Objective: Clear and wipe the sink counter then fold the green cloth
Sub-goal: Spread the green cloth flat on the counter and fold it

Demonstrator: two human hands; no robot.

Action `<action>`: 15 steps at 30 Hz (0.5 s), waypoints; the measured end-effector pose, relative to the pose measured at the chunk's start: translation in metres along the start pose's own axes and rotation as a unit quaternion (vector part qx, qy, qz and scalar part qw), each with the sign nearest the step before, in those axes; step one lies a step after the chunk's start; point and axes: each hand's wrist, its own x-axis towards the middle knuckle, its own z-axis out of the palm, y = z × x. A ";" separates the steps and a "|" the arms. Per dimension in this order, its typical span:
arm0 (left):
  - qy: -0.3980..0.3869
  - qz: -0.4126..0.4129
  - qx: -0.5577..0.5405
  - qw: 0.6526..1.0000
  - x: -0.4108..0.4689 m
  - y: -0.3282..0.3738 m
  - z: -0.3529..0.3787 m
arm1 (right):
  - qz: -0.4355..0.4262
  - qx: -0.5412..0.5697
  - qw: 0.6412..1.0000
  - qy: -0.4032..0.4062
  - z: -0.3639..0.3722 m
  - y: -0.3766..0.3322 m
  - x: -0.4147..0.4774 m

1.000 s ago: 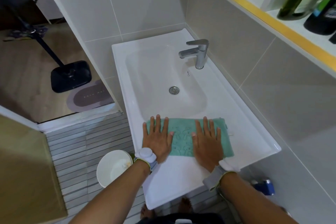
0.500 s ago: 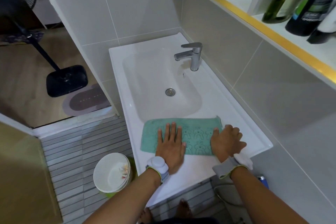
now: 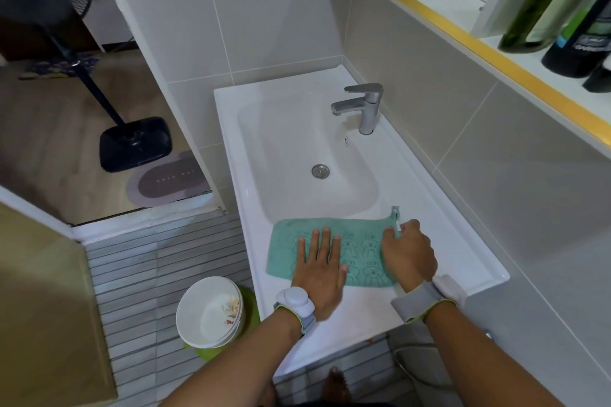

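Observation:
The green cloth (image 3: 355, 243), printed with small bear figures, lies flat on the white sink counter (image 3: 439, 235), just in front of the basin. My left hand (image 3: 319, 269) rests palm down on the cloth's middle with its fingers spread. My right hand (image 3: 408, 253) grips the cloth's right edge, and the far right corner with its hanging loop is lifted off the counter. Both wrists wear grey bands.
A chrome tap (image 3: 362, 107) stands at the basin's back right, the drain (image 3: 320, 171) in the middle. Dark bottles (image 3: 575, 26) stand on the yellow-edged shelf above. A white bucket (image 3: 211, 311) sits on the slatted floor to the left. A fan base (image 3: 135, 142) stands beyond the doorway.
My right hand slid off the cloth's top to its right edge, closed on it and raised the corner. My left hand shifted right to the cloth's middle.

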 end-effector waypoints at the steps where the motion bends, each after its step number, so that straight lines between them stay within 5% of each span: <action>1: 0.012 -0.003 -0.020 1.000 0.000 -0.001 -0.003 | -0.017 0.009 1.000 -0.007 -0.003 -0.008 -0.005; 8: 0.148 -0.117 -0.132 0.973 -0.017 -0.045 -0.044 | -0.109 0.077 0.988 -0.083 0.010 -0.066 -0.042; 15: 0.112 -0.236 -0.233 0.937 -0.032 -0.098 -0.059 | -0.141 0.075 0.973 -0.168 0.063 -0.109 -0.072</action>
